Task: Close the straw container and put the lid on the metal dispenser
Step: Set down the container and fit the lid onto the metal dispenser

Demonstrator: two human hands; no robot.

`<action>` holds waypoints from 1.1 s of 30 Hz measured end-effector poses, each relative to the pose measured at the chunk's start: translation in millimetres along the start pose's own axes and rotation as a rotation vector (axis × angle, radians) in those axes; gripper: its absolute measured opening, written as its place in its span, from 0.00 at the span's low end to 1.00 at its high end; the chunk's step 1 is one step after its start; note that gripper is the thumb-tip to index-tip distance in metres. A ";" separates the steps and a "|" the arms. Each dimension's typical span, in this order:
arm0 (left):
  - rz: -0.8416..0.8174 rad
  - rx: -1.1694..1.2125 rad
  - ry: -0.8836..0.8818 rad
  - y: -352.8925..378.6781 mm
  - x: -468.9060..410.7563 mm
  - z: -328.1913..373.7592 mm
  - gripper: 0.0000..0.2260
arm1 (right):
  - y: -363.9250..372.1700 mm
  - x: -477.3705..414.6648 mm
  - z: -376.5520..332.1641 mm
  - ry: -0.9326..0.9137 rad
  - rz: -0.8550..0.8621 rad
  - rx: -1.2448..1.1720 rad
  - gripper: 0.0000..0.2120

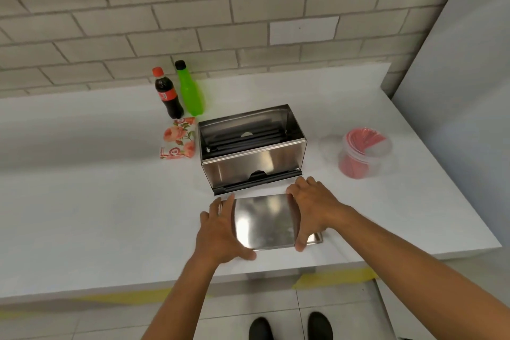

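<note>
An open-topped metal dispenser (256, 157) stands mid-counter with dark straws lying inside it. Its flat shiny metal lid (266, 221) lies on the counter just in front of it, near the front edge. My left hand (220, 232) grips the lid's left side and my right hand (311, 204) grips its right side. To the right stands a clear plastic straw container (364, 153) holding red straws, with a clear lid on its top; whether that lid is pressed shut I cannot tell.
A cola bottle (167, 94) and a green bottle (190, 91) stand at the back by the brick wall. A flowered napkin pack (179, 138) lies left of the dispenser. The white counter (82, 188) ends at a grey wall on the right.
</note>
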State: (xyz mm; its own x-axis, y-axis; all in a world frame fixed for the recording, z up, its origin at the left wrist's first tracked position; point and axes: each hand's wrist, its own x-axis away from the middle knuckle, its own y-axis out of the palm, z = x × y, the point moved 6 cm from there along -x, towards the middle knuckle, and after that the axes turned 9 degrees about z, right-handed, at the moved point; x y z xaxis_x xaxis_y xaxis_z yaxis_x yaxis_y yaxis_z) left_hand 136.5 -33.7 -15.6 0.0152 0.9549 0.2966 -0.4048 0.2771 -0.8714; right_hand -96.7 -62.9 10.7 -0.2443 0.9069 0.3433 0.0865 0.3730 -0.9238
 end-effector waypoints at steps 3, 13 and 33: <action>0.004 -0.007 0.026 -4.4 -2.7 -1.1 0.71 | 0.4 -0.9 1.1 -0.014 0.009 -0.019 0.57; 0.082 -0.237 0.174 -9.2 -8.0 3.6 0.69 | 7.6 0.0 3.6 -0.098 0.100 -0.022 0.56; 0.083 0.073 0.219 4.3 -9.0 -9.5 0.63 | 32.2 16.1 42.3 0.295 0.088 -0.615 0.65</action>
State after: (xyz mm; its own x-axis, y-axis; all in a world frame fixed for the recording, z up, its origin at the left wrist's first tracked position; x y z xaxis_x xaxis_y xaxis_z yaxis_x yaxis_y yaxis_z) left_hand 143.4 -40.1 -25.7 0.1741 0.9766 0.1264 -0.4780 0.1960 -0.8562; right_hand -138.7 -44.6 -20.7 0.0540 0.9218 0.3839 0.6477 0.2602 -0.7161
